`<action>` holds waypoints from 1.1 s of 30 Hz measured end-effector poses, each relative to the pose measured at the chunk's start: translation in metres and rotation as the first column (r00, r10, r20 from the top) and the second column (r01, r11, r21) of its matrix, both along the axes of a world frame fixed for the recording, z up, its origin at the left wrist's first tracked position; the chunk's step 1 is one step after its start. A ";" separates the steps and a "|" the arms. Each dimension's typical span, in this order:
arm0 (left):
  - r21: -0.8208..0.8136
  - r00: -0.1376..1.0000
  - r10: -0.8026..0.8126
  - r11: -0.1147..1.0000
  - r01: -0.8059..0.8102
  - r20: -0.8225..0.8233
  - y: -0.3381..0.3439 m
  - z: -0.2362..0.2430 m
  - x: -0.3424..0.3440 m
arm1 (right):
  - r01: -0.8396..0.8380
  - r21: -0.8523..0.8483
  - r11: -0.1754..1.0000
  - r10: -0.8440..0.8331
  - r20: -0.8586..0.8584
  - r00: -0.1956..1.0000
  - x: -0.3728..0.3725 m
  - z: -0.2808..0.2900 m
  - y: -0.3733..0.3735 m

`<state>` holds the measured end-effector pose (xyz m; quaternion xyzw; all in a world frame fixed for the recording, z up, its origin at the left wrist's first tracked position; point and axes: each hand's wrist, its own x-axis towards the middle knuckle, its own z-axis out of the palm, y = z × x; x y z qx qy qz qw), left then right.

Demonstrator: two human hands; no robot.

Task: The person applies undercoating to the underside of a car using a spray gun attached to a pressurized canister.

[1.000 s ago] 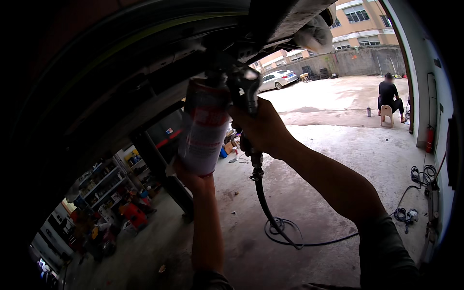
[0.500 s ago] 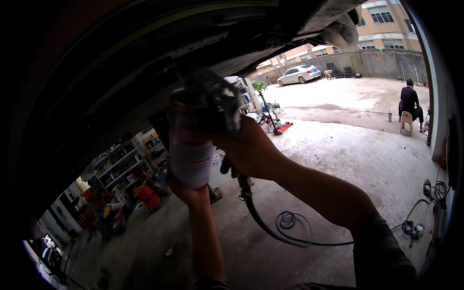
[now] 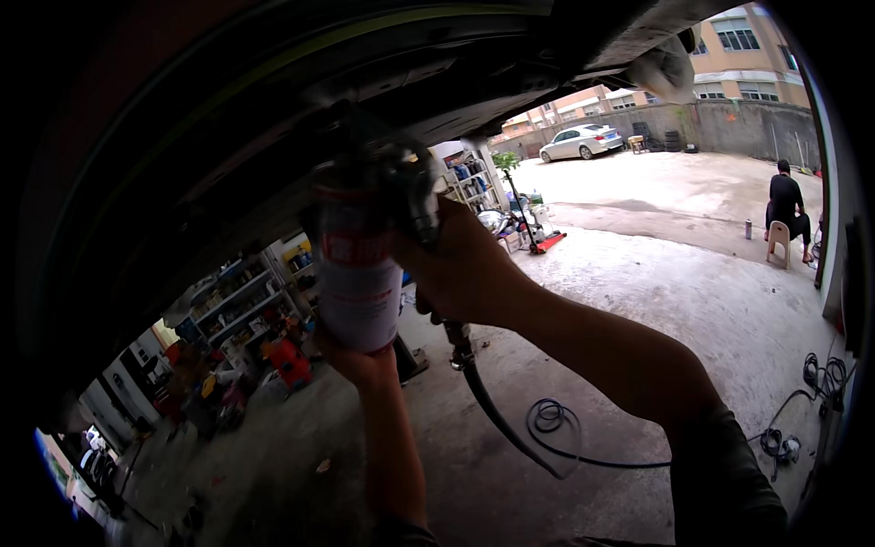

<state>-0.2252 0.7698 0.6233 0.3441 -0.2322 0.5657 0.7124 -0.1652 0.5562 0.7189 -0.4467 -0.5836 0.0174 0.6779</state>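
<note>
A white and red can point(image 3: 358, 296) hangs upright below a spray gun point(image 3: 416, 187), close under the dark underside of a raised vehicle point(image 3: 456, 77). Cupped beneath the can's base, my left hand point(image 3: 358, 358) supports it with bent fingers, partly hidden behind the can. My right hand point(image 3: 467, 264) is closed around the gun's handle, beside the can. From a metal fitting point(image 3: 458, 345) under that hand, a dark air hose point(image 3: 497, 421) curves down toward the floor. Shadow and blur obscure the gun's nozzle and the top of the can.
Shelves with bottles point(image 3: 232, 305) and a red item point(image 3: 290, 362) stand at the left. A red floor jack point(image 3: 550, 243) is near the doorway. Coiled hose point(image 3: 549, 417) lies on the concrete. Outside, a person sits on a stool point(image 3: 777, 244), and a silver car point(image 3: 581, 142) is parked.
The surroundings have shifted slightly to the right in the picture. The can and gun sit a little farther left against them, and both hands keep the same hold.
</note>
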 end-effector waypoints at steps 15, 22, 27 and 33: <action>-0.077 0.994 0.109 0.991 -0.110 -0.010 0.011 -0.015 -0.066 | -0.194 -0.009 0.981 0.191 -0.144 0.971 -0.045 -0.024 0.027; -0.061 0.979 0.195 0.980 -0.191 0.054 0.000 -0.014 -0.077 | -0.064 -0.002 0.998 0.064 0.050 0.997 -0.063 -0.008 0.029; -0.138 0.962 0.261 0.959 -0.248 0.085 -0.001 -0.025 -0.114 | -0.106 0.075 0.991 0.080 0.292 0.953 -0.088 -0.001 0.059; -0.335 0.883 0.465 0.844 -0.420 0.065 0.006 -0.058 -0.163 | -0.183 -0.176 0.967 0.235 0.354 0.905 -0.133 0.006 0.068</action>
